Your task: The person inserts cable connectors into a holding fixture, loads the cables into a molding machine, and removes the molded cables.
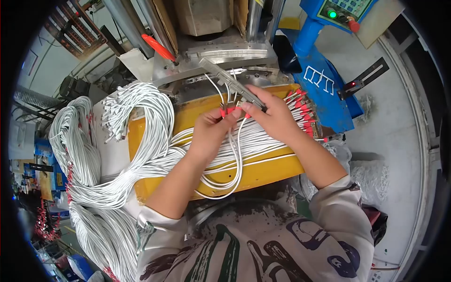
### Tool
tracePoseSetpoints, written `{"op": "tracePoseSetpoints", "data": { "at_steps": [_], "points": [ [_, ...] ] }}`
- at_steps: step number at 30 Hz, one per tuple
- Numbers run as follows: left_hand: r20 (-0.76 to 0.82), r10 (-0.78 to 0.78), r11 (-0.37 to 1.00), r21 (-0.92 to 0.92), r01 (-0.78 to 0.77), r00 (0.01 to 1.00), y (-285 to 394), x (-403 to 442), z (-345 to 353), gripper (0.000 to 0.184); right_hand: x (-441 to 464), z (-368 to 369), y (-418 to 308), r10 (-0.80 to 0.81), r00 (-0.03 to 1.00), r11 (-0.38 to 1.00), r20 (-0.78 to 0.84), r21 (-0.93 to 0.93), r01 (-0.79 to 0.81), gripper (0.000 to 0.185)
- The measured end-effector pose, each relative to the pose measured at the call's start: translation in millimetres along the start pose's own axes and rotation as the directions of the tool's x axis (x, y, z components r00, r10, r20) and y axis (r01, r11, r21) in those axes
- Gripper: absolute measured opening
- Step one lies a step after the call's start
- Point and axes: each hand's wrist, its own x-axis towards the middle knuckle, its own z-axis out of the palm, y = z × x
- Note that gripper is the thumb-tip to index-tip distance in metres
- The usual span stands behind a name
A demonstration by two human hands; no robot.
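My left hand [213,129] is closed, its thumb and fingers pinching a white cable with a red end [230,111]. Close beside it, my right hand [277,117] wraps round the lower end of a slotted metal bar [228,80], which slants up and to the left. The right fingertips also meet the red cable ends, though their exact grip is partly hidden. Several white leads pass up behind the bar, and loops of cable [241,160] hang below my hands. Beneath lies a row of white cables with red tips [307,115] on a yellow board [268,167].
A press with a curved metal base [230,54] stands just ahead, a red-handled tool [159,47] on its left. Coiled white cable bundles [77,141] fill the left side. At right are a blue table [329,110] and a control box [340,11] with a lit green button.
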Motion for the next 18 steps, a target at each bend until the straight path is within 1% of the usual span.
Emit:
{"op": "tracePoseSetpoints", "data": {
  "at_steps": [3,8,11,12,13,15,16,18],
  "points": [
    [0.032,0.058,0.998,0.016,-0.058,0.998,0,3,-8,0.015,-1,-6,-11,0.031,0.991,0.97,0.13,-0.243,0.002,0.049],
    [0.011,0.027,0.999,0.017,-0.027,1.0,-5,5,-5,0.014,-1,3,2,-0.026,0.996,0.98,0.087,-0.195,0.042,0.048],
    [-0.035,0.083,0.996,0.026,-0.082,0.996,-9,8,-11,0.015,-3,7,10,-0.089,0.994,0.98,0.057,-0.171,0.098,0.044],
    [-0.033,0.078,0.997,0.03,-0.077,0.996,-3,5,-6,0.015,-3,6,9,-0.086,0.995,0.982,0.052,-0.167,0.094,0.044],
    [-0.075,0.035,0.998,-0.04,-0.038,0.997,4,0,1,0.016,-3,4,5,-0.006,0.998,0.999,0.068,-0.036,0.009,0.044],
    [-0.145,-0.042,0.982,-0.189,0.014,0.989,20,-4,16,0.017,2,-3,-3,0.129,0.984,0.966,0.126,0.209,-0.153,0.042],
    [-0.141,-0.038,0.981,-0.191,0.01,0.989,19,-1,14,0.017,3,-5,-5,0.126,0.984,0.967,0.124,0.204,-0.149,0.042],
    [-0.084,0.028,0.997,-0.074,-0.034,0.996,9,3,-1,0.019,3,-7,-6,0.101,0.993,0.991,0.056,0.082,-0.106,0.042]
  ]
}}
